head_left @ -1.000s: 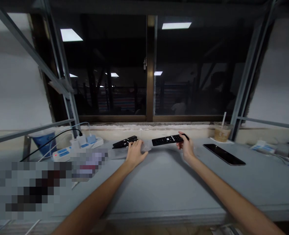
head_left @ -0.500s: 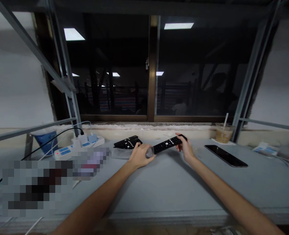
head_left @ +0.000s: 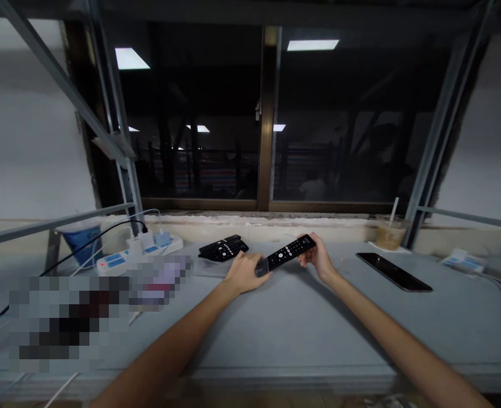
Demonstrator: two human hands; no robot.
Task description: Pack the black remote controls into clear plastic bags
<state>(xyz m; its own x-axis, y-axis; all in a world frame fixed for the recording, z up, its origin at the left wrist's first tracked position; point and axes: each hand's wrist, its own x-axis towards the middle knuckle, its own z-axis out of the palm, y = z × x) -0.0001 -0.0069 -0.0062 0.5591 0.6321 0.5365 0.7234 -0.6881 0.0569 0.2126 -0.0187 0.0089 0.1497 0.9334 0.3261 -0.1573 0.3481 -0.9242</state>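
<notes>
A black remote control slants up to the right between my hands. My right hand is closed on its upper end. My left hand grips a clear plastic bag by its mouth, and the lower end of the remote sits inside that mouth under see-through plastic. The rest of the bag trails leftward along the table. Just behind my left hand lie more black remotes, overlapping each other; my hand hides part of the bag beside them.
A white power strip with plugs and cables stands at the left, with a blue cup behind it. A phone lies at the right, near an iced drink. Metal frame posts rise on both sides.
The remote has slid down and left, its lower end deeper in the bag mouth. My right hand has moved slightly left with it.
</notes>
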